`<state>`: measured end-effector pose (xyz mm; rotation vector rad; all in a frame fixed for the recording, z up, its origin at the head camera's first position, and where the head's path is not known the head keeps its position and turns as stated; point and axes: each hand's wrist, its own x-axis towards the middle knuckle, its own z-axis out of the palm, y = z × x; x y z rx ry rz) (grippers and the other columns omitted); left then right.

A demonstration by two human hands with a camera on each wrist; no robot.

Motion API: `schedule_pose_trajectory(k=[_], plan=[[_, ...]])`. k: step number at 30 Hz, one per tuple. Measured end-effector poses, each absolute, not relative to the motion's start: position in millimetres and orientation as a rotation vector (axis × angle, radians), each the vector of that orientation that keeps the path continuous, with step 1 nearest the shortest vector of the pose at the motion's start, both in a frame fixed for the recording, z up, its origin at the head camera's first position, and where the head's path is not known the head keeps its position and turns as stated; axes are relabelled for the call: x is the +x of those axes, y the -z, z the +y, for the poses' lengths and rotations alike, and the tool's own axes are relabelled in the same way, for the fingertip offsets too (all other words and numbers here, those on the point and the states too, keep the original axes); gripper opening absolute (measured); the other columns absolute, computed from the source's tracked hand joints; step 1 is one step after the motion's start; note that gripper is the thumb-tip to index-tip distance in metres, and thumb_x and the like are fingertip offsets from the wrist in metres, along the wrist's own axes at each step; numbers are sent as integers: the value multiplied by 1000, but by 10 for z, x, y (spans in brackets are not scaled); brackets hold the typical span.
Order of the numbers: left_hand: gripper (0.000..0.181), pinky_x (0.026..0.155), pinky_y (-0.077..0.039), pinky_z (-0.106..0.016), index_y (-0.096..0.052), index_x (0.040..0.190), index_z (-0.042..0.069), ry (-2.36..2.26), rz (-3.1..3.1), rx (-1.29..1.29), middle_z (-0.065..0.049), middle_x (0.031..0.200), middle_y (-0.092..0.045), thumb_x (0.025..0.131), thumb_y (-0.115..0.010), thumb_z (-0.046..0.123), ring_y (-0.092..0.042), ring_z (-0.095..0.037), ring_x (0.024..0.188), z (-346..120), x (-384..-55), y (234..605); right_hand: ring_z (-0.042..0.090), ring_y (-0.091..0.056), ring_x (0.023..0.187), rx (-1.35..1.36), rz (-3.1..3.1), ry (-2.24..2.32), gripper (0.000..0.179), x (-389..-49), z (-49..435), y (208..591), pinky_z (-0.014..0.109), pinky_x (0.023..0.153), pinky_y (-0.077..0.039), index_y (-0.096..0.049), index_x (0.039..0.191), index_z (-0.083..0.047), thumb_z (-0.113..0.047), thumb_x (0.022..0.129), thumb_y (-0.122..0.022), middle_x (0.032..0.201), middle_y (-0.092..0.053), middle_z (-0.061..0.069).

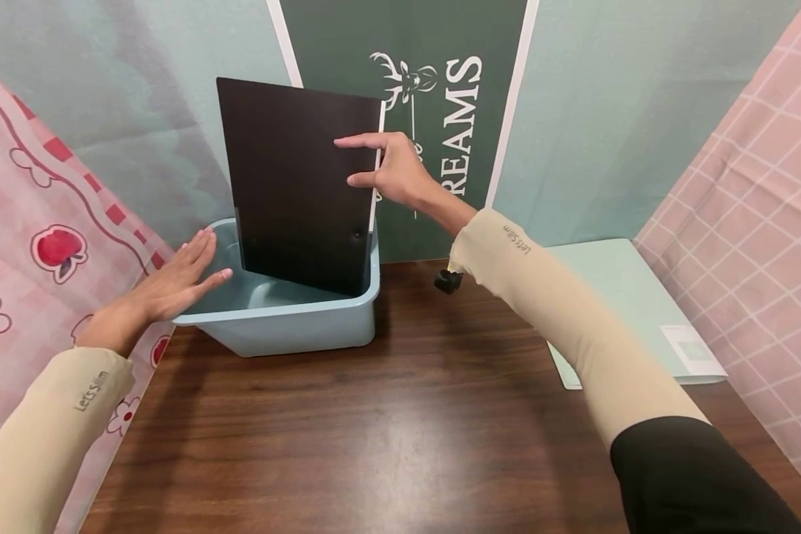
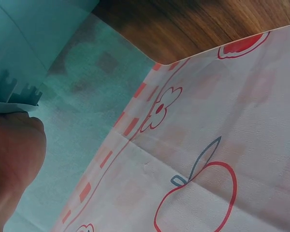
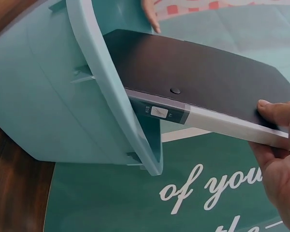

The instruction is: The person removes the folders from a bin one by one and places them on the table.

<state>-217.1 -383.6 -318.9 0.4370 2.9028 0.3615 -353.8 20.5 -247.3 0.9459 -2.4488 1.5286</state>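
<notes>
A black A4 file folder (image 1: 300,185) with a white spine stands tilted, its lower end inside a light blue plastic bin (image 1: 307,326). My right hand (image 1: 397,167) grips the folder by its upper spine edge. In the right wrist view, the thumb lies on the black cover and other fingers pass beneath the spine (image 3: 222,123), which bears a small label. My left hand (image 1: 183,274) rests with extended fingers at the bin's left rim. Only part of that hand (image 2: 14,159) shows in the left wrist view.
A pale green folder (image 1: 627,304) lies on the brown wooden table (image 1: 400,415) at the right. A small black object (image 1: 448,280) sits near the back edge. Patterned pink cloth hangs left, gridded pink cloth right, and a green lettered cloth (image 1: 440,44) behind.
</notes>
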Motion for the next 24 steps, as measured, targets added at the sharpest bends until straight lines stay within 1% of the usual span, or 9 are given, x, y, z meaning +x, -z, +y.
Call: schedule_pose_trajectory(k=[2,5,10,19,24], plan=[[88,130,13,-51,10,167,3,-364,2903,435,-14,176,19,112,-39,51,18,-34,162,-3835,-2171,3192,-1,-53,134,938,-2447,-1533,52,-3526,228,2450,16,103,-41,-77,133,-22,-7,85,-90,141,-69,-6],[88,130,13,-51,10,167,3,-365,2903,432,-14,176,20,112,-39,51,18,-35,162,-3829,-2177,3194,-1,-54,133,925,-2441,-1533,53,-3513,270,2419,16,103,-41,-76,134,-22,-7,85,-90,141,-69,-6],[89,130,14,-50,11,167,4,-361,2905,424,-12,176,21,112,-38,52,18,-36,162,-3821,-2191,3196,0,-54,136,916,-2396,-1538,53,-3501,328,2384,14,110,-39,-76,134,-20,-6,85,-90,140,-71,-4],[89,129,13,-53,11,167,3,-363,2910,429,-17,175,20,112,-36,53,17,-38,162,-3827,-2195,3213,3,-56,138,873,-2284,-1658,53,-3485,392,2369,14,113,-37,-76,134,-12,2,84,-87,138,-72,1],[88,130,13,-52,11,167,3,-359,2910,418,-17,175,20,112,-36,54,18,-37,162,-3824,-2193,3208,4,-58,135,844,-2215,-1715,54,-3445,443,2349,15,112,-40,-76,133,-11,4,82,-88,137,-73,2]])
